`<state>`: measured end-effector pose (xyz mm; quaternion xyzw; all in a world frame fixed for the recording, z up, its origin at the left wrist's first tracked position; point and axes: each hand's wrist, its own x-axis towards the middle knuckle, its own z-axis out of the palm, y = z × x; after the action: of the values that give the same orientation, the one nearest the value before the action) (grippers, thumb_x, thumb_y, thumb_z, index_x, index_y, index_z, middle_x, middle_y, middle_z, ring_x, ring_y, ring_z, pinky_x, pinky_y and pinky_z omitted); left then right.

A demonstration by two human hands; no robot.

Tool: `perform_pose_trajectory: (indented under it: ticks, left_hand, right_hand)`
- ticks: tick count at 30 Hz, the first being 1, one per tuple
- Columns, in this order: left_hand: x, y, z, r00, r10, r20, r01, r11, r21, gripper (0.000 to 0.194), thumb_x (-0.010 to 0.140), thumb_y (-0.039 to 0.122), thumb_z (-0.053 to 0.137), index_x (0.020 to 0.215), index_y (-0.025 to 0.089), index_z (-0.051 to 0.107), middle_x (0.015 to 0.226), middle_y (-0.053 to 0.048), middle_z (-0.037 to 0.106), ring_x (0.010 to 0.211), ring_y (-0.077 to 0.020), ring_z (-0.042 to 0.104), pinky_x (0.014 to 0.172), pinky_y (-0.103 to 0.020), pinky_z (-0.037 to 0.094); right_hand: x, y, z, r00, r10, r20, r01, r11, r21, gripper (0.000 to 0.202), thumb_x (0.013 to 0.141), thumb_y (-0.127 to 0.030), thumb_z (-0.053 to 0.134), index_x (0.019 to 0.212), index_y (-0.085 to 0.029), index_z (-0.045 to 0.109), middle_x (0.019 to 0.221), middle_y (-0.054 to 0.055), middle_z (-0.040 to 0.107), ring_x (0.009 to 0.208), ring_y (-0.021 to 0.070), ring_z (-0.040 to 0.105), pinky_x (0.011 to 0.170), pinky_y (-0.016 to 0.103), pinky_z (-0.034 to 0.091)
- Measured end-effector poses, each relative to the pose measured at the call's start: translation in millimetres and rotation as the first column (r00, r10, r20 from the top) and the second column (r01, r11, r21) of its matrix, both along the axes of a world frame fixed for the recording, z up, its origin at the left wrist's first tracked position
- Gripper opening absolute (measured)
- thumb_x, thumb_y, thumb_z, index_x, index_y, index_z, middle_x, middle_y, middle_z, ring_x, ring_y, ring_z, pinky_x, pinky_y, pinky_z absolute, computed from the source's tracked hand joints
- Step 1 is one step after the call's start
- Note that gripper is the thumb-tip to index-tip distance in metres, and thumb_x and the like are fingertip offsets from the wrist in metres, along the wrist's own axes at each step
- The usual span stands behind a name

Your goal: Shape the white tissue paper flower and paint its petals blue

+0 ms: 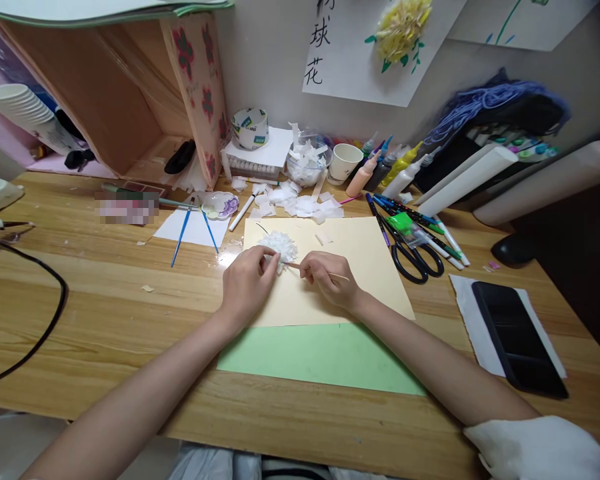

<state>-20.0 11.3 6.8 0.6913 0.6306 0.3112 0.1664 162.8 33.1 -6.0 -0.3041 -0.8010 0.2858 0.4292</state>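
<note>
A fluffy white paper flower (283, 244) lies on a cream sheet (370, 247), which overlaps a green sheet (325, 357). My left hand (247, 280) rests at the flower's near-left edge, thumb and fingers drawn together on its petals; part of the flower is hidden behind them. In my right hand (330, 275) is a thin paintbrush (293, 265) with a wooden handle, gripped like a pen. Its tip points left and meets the flower's lower right edge. A small white paper scrap (323, 239) lies on the cream sheet above my right hand.
Behind the sheets are paper scraps (300, 203), a paper cup (345, 163) and paint bottles (365, 175). Black scissors (413, 260) and pens lie right, near a black phone-like slab (517, 333). Blue brushes (181, 237) and a purple-stained palette (220, 205) sit left.
</note>
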Motion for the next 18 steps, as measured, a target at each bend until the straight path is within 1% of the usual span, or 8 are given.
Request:
perform_pose_trajectory:
  ticks: [4,6,8,10,12,14,16,18]
  left_hand:
    - [-1,2,-0.4,0.980,0.120,0.160,-0.105,0.989,-0.102,0.021,0.094,0.031,0.040,0.083,0.019,0.053,0.067,0.001,0.057,0.062,-0.0137,0.052,0.059,-0.026,0.032]
    - [-1,2,-1.2,0.972,0.140,0.189,-0.119,0.986,-0.116,0.020,0.094,0.030,0.038,0.081,0.020,0.050,0.068,0.001,0.057,0.063,-0.0143,0.051,0.060,-0.026,0.032]
    - [-1,2,-1.9,0.970,0.148,0.191,-0.126,0.985,-0.121,0.020,0.094,0.030,0.037,0.079,0.021,0.047,0.067,0.001,0.055,0.063,-0.0148,0.051,0.061,-0.027,0.031]
    - [-1,2,-2.2,0.971,0.153,0.184,-0.131,0.983,-0.126,0.019,0.093,0.030,0.037,0.078,0.021,0.046,0.067,0.001,0.054,0.063,-0.0152,0.050,0.060,-0.027,0.030]
    - [-1,3,-2.5,0.971,0.154,0.181,-0.132,0.983,-0.127,0.019,0.093,0.029,0.037,0.078,0.021,0.045,0.066,0.001,0.053,0.063,-0.0155,0.049,0.060,-0.027,0.030]
    - [-1,3,-2.8,0.971,0.151,0.183,-0.129,0.984,-0.125,0.019,0.093,0.029,0.037,0.078,0.021,0.045,0.066,0.001,0.053,0.063,-0.0158,0.049,0.060,-0.027,0.030]
    - [-1,3,-3.1,0.970,0.152,0.187,-0.131,0.984,-0.123,0.018,0.093,0.029,0.037,0.078,0.021,0.045,0.066,0.001,0.053,0.063,-0.0159,0.049,0.060,-0.027,0.029]
    - [-1,3,-3.1,0.970,0.153,0.189,-0.131,0.984,-0.124,0.018,0.093,0.029,0.037,0.077,0.021,0.045,0.066,0.001,0.052,0.063,-0.0157,0.048,0.060,-0.027,0.029]
  right_hand:
    - [1,-1,-0.7,1.000,-0.011,0.003,0.011,1.000,-0.027,0.041,0.099,-0.033,0.029,0.068,-0.020,0.054,0.058,-0.001,0.052,0.054,0.0110,0.051,0.060,0.025,0.040]
    - [0,-2,-0.9,1.000,-0.019,0.014,0.020,0.998,-0.060,0.043,0.099,-0.036,0.029,0.068,-0.020,0.054,0.057,-0.001,0.052,0.054,0.0115,0.051,0.059,0.026,0.041]
    - [-3,-2,0.2,0.999,-0.050,0.008,0.051,0.987,-0.151,0.045,0.098,-0.040,0.029,0.066,-0.020,0.054,0.056,-0.001,0.053,0.053,0.0114,0.051,0.057,0.026,0.040]
    - [-8,1,3.0,0.991,-0.131,-0.039,0.113,0.945,-0.306,0.047,0.098,-0.044,0.031,0.064,-0.020,0.053,0.052,-0.001,0.053,0.049,0.0105,0.051,0.054,0.025,0.040]
    - [-15,5,7.0,0.964,-0.245,-0.101,0.172,0.869,-0.465,0.049,0.096,-0.049,0.033,0.062,-0.020,0.052,0.048,-0.003,0.052,0.044,0.0097,0.051,0.049,0.024,0.040]
    - [-20,9,10.8,0.940,-0.313,-0.137,0.190,0.813,-0.551,0.051,0.093,-0.054,0.036,0.060,-0.019,0.051,0.043,-0.003,0.050,0.040,0.0093,0.050,0.044,0.023,0.037]
    - [-22,11,12.9,0.927,-0.329,-0.179,0.173,0.799,-0.576,0.052,0.091,-0.057,0.039,0.057,-0.019,0.051,0.040,-0.003,0.049,0.036,0.0087,0.048,0.040,0.023,0.034]
    - [-21,10,13.1,0.921,-0.316,-0.229,0.141,0.816,-0.561,0.054,0.091,-0.057,0.040,0.054,-0.019,0.051,0.040,-0.003,0.048,0.035,0.0082,0.047,0.039,0.023,0.033]
